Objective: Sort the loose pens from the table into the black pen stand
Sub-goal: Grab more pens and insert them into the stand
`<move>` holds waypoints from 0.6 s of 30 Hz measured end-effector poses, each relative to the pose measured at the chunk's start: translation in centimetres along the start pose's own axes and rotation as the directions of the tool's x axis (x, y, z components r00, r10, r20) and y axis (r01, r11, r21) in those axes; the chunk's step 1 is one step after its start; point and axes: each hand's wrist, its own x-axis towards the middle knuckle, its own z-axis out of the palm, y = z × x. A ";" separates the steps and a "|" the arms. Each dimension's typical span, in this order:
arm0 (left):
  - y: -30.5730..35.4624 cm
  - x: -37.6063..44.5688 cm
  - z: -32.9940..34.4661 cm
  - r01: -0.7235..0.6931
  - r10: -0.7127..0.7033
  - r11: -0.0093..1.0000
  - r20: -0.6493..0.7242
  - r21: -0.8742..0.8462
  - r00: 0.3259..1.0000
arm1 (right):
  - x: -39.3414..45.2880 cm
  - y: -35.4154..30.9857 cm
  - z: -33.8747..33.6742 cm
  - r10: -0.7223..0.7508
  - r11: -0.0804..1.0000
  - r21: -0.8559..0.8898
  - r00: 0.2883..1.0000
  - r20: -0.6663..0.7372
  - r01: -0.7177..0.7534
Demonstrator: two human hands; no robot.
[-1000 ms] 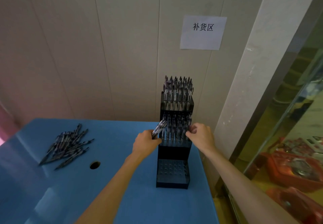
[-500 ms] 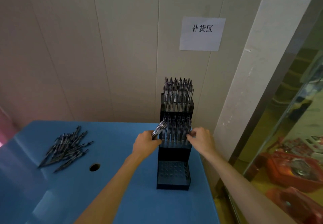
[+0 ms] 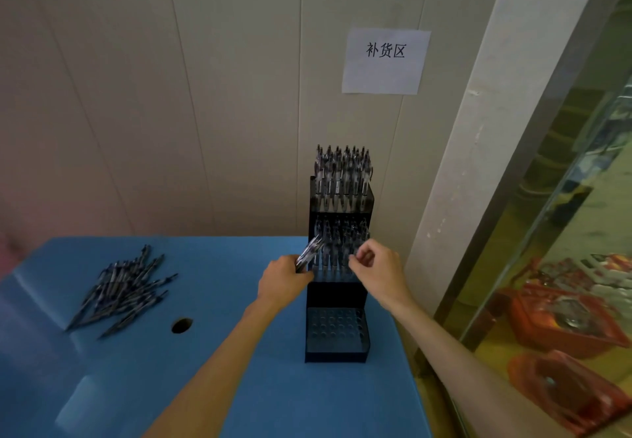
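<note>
A black stepped pen stand [image 3: 337, 355] stands on the blue table [image 3: 280, 400] near its right edge. Its top tier and middle tier are packed with upright pens; the low front tier shows bare holes. My left hand [image 3: 284, 278] grips a small bundle of pens [image 3: 311, 249] just left of the middle tier. My right hand [image 3: 374, 271] hovers at the middle tier's right side with fingers curled in a pinch; whether it holds a pen is hidden. A heap of loose pens [image 3: 124, 289] lies at the table's left.
A round hole [image 3: 181, 325] is in the tabletop between the heap and the stand. A paper sign [image 3: 385, 61] hangs on the panelled wall behind. A white pillar and a glass partition with red crates [image 3: 561, 321] stand right of the table edge.
My right hand has lifted slightly off the middle tier's pens and shifted a little toward me. My left hand keeps its bundle in the same place.
</note>
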 end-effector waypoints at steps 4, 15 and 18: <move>0.1 -0.6 0.4 -0.016 0.017 0.997 -0.011 0.078 1.000 | -0.9 -2.3 2.0 0.077 0.963 0.246 0.989 0.130 -0.107; -1.6 -2.0 0.1 0.021 -0.014 0.984 -0.044 0.177 0.999 | -1.8 -3.4 4.2 0.219 0.820 0.510 0.966 0.141 -0.260; -3.3 -2.1 -0.6 0.054 -0.044 0.985 -0.065 0.164 0.997 | -1.5 -2.9 3.8 0.219 0.819 0.534 0.975 0.048 -0.210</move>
